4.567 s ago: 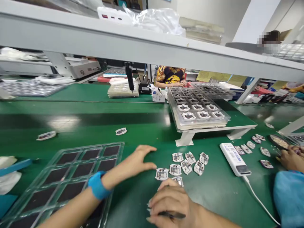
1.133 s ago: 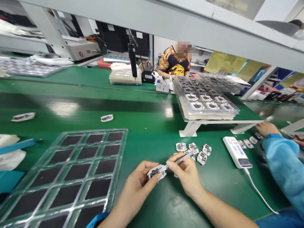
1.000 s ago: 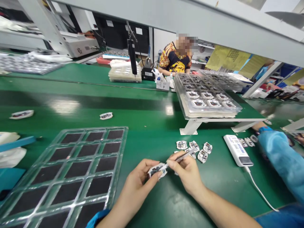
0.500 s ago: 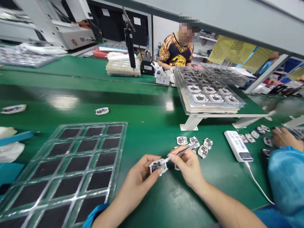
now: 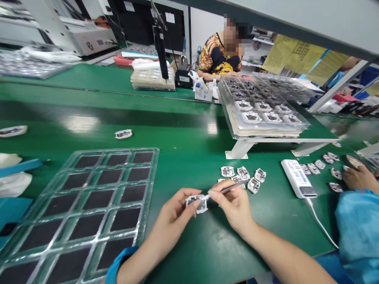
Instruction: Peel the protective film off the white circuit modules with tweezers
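Between the thumb and fingers of my left hand [image 5: 179, 209] is a small white-framed electronic assembly [image 5: 201, 204], its dark inner parts facing up. My right hand [image 5: 233, 205] is closed around tweezers [image 5: 232, 186]; the tips reach the assembly's right edge. Whether anything is between the tips is too small to tell. Just beyond my right hand lies a group of similar white assemblies [image 5: 254, 184], some partly hidden by my fingers. Left of my left hand is a clear plastic tray [image 5: 153, 177] with dark pads in its compartments.
A white power bank [image 5: 298, 179] with a cable lies right, beside a co-worker's hand [image 5: 359, 179] and more assemblies. Stacked filled trays [image 5: 266, 128] stand on a raised shelf. A black electric screwdriver [image 5: 160, 51] hangs overhead. Another person [image 5: 220, 57] sits across the bench.
My left thumb has moved up onto the assembly's face, and the assembly has tilted slightly. The tweezers stay at its right edge. The view has shifted a little.
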Tool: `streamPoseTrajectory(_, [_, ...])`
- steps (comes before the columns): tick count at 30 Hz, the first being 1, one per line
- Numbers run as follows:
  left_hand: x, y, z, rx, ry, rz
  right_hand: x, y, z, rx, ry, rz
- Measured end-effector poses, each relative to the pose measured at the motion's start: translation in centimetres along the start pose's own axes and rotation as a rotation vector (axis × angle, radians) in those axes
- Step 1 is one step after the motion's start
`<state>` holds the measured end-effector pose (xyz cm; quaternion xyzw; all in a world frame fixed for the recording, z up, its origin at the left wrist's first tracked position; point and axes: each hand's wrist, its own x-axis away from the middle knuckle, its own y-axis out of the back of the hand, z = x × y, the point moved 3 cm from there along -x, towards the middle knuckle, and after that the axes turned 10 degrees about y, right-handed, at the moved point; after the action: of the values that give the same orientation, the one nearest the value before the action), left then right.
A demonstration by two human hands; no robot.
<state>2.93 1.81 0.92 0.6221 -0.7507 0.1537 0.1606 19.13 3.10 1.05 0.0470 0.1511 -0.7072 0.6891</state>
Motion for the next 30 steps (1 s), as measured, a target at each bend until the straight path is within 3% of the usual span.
streamPoseTrajectory(9, [-0.4, -0.2, 0.8, 0.060, 0.021, -0.113, 0.8, -0.6, 0.6, 0.137, 0.205, 0.039])
streamPoseTrajectory(14, [-0.4, -0.1, 1.0, 0.113, 0.064, -0.092, 0.7, -0.4, 1.0, 0.224, 0.308, 0.074])
streamPoseTrajectory(22, [0.0, -0.3, 0.7, 0.217, 0.077, 0.007, 0.2, 0.0, -0.2, 0.081, 0.053, 0.061])
streamPoseTrajectory(27, [0.2, -0.4, 0.4, 0.161, 0.053, 0.004, 0.0, -0.2, -0.6, 0.045, -0.059, 0.110])
streamPoseTrajectory(30, [0.1, -0.4, 0.3, 0.145, 0.034, 0.003, -0.1, 0.0, -0.7, 0.046, -0.107, 0.059])
